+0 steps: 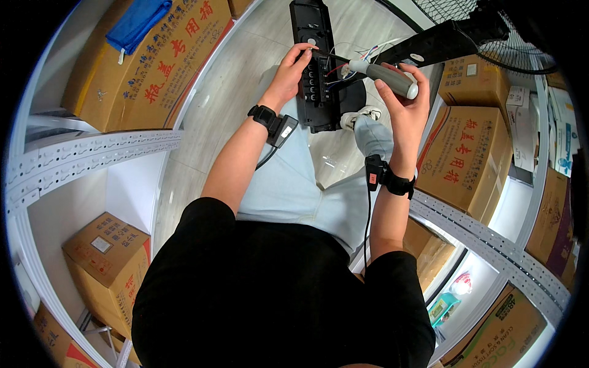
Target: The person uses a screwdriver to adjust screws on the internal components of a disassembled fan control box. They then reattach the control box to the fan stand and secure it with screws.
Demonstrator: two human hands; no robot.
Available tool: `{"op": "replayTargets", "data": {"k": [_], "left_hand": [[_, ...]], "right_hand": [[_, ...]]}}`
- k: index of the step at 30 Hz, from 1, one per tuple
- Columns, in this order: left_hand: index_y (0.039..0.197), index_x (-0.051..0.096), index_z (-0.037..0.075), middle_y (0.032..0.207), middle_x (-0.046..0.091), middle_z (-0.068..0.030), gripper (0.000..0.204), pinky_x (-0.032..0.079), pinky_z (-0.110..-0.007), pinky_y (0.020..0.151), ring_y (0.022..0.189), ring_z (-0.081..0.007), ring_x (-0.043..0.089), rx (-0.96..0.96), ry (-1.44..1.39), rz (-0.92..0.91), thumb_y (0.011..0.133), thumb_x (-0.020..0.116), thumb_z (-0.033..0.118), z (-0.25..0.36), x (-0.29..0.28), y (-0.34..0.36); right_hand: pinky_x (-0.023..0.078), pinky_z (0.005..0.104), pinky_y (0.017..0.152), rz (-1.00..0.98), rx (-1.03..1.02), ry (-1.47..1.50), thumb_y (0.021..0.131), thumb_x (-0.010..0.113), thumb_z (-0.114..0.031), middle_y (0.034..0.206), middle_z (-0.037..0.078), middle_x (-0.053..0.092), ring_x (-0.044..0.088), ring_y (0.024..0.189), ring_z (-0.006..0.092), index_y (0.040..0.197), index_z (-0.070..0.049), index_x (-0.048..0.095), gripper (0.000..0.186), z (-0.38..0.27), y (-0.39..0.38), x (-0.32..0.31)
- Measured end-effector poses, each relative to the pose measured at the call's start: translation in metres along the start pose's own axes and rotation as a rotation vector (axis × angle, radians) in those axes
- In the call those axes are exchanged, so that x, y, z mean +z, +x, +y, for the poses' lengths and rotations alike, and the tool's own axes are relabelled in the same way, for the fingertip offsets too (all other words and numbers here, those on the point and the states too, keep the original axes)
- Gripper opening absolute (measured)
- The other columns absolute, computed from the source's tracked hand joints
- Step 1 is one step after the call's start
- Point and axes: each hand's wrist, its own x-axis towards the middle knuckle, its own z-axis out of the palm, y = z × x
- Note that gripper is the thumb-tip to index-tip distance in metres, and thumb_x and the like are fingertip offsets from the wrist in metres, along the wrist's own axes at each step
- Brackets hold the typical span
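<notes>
My right hand point(406, 109) grips the grey handle of a screwdriver point(388, 78), its dark shaft pointing left. At the tip, my left hand point(287, 78) is closed in a pinch; whatever is between the fingers is too small to make out. Below both hands is a long black fan housing point(320, 114) with a row of buttons, held between my legs. Thin coloured wires point(370, 53) run from it toward a black fan column point(432, 44) on the right. A round black part point(353, 98) shows behind the housing.
A wire fan grille point(451, 15) is at the upper right. Cardboard boxes stand on metal shelving on both sides, including a large box point(178, 55) at left and another box point(463, 159) at right. A blue cloth point(136, 27) lies on the left box.
</notes>
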Motion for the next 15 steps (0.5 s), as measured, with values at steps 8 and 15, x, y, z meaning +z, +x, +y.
{"op": "replayTargets", "data": {"k": [8, 15], "left_hand": [[0.116, 0.058, 0.011, 0.1, 0.06, -0.0002, 0.018, 0.052, -0.025, 0.078, 0.09, -0.009, 0.06, 0.005, 0.026, -0.059, 0.102, 0.051, 0.018, 0.0, -0.004, 0.001], [0.13, 0.053, 0.013, 0.11, 0.06, -0.0028, 0.045, 0.052, -0.029, 0.085, 0.099, -0.0134, 0.061, 0.03, 0.03, -0.009, 0.088, 0.065, 0.002, 0.012, 0.01, -0.007]], "right_hand": [[0.06, 0.0294, 0.068, 0.16, 0.083, -0.148, 0.082, 0.077, -0.005, 0.097, 0.017, 0.066, 0.069, 0.082, 0.0214, 0.103, 0.002, 0.054, 0.032, -0.003, 0.0, 0.008], [0.055, 0.0251, 0.067, 0.28, -0.045, 0.011, 0.078, 0.082, -0.011, 0.093, 0.013, 0.067, 0.067, 0.076, 0.0148, 0.101, 0.0, 0.056, 0.036, -0.006, -0.005, 0.009]]}}
